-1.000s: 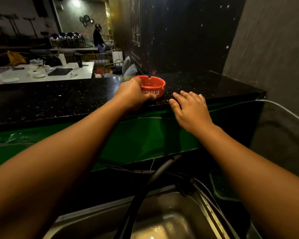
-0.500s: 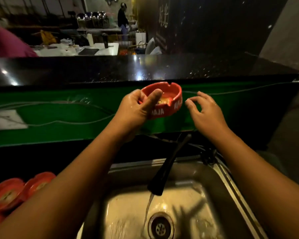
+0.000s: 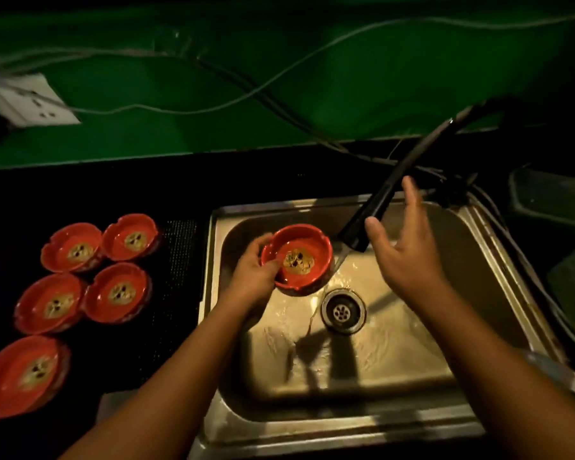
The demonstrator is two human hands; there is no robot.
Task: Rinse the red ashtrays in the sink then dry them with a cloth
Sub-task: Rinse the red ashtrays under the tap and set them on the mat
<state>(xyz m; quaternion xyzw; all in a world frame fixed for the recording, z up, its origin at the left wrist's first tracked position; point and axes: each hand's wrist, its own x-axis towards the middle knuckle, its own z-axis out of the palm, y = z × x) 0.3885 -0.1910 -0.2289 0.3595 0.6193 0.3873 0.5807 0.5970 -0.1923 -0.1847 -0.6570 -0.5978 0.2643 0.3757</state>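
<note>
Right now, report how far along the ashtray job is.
Done: nothing certain. Five ashtrays sit on the counter left of the sink; I cannot tell whether they are rinsed. In hand: the left hand grips one ashtray in the sink, beside the running water, not under it; the right hand is open by the faucet. Left: rinsing this one, then drying; no cloth is in view.

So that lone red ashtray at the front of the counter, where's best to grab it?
Probably the right rim of the lone ashtray, from above: thumb inside the bowl, fingers outside. It sits upright, open, with bare counter on that side; the left hand holds the sink ashtray likewise.
</note>
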